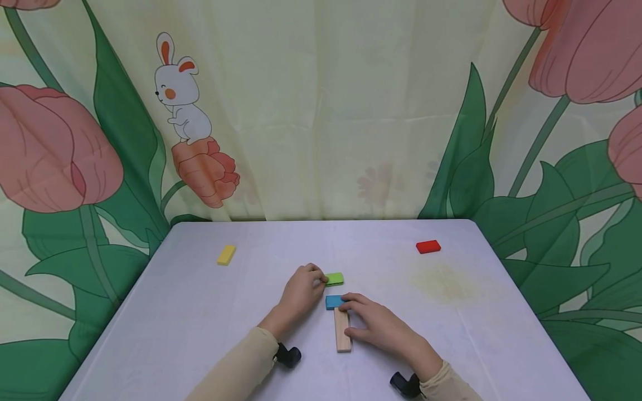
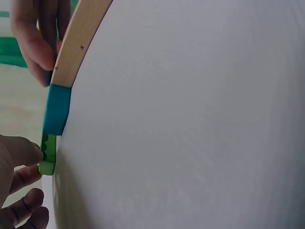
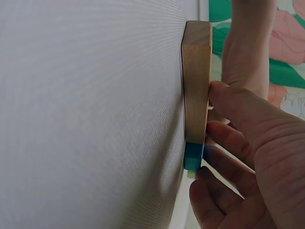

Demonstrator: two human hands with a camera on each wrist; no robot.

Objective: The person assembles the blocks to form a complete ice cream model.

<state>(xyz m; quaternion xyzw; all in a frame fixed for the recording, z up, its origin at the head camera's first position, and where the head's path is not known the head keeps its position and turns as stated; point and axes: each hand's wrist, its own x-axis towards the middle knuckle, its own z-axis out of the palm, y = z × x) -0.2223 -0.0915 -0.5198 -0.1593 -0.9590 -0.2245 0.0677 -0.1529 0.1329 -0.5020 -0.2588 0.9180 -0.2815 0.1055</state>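
In the head view a green block point(image 1: 334, 279) lies at the middle of the table, and my left hand point(image 1: 302, 292) pinches its left end. The left wrist view has the thumb and a finger of that hand on the green block point(image 2: 48, 155), which bears a dark pattern. A blue block point(image 1: 333, 302) lies crosswise just nearer, touching the far end of a long plain wooden block point(image 1: 343, 334). My right hand point(image 1: 381, 324) rests its fingertips at the blue block's right end. Its thumb touches the wooden block point(image 3: 197, 90) in the right wrist view.
On the white-covered table point(image 1: 190, 334), a yellow block point(image 1: 227, 255) lies far left and a red block point(image 1: 428, 247) far right. A printed curtain point(image 1: 321, 111) with tulips and a rabbit hangs behind the table's back edge. Each wrist carries a small black camera.
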